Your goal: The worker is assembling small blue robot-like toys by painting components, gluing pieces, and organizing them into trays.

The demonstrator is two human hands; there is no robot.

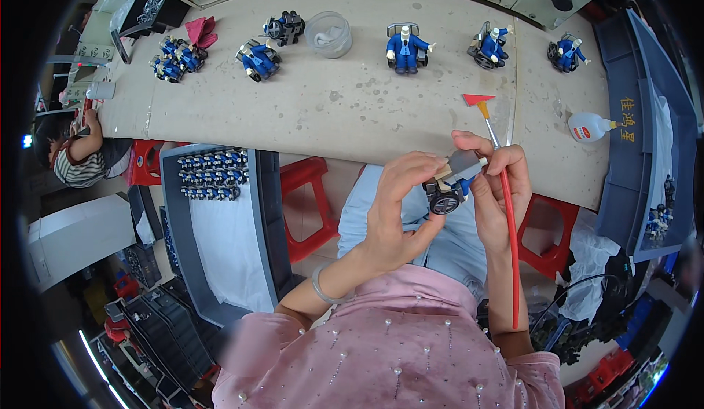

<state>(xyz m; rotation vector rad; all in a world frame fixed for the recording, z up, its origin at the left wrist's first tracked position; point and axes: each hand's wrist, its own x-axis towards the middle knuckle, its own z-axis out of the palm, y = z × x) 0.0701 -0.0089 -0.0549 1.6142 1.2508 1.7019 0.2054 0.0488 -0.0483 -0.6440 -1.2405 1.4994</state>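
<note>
On my feed I see a stained table across twelve o'clock, a cabinet at half past one, one red stool at eight, another stool just past three, and a lit tube farther out at eight.

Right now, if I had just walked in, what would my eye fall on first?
Probably the small wheeled figure near the middle, held between the left hand and the right hand, which also holds a long red-handled tool. Next, the blue-clad figures spread across the table above, and the neat rows of similar ones in the grey crate at left.
</note>
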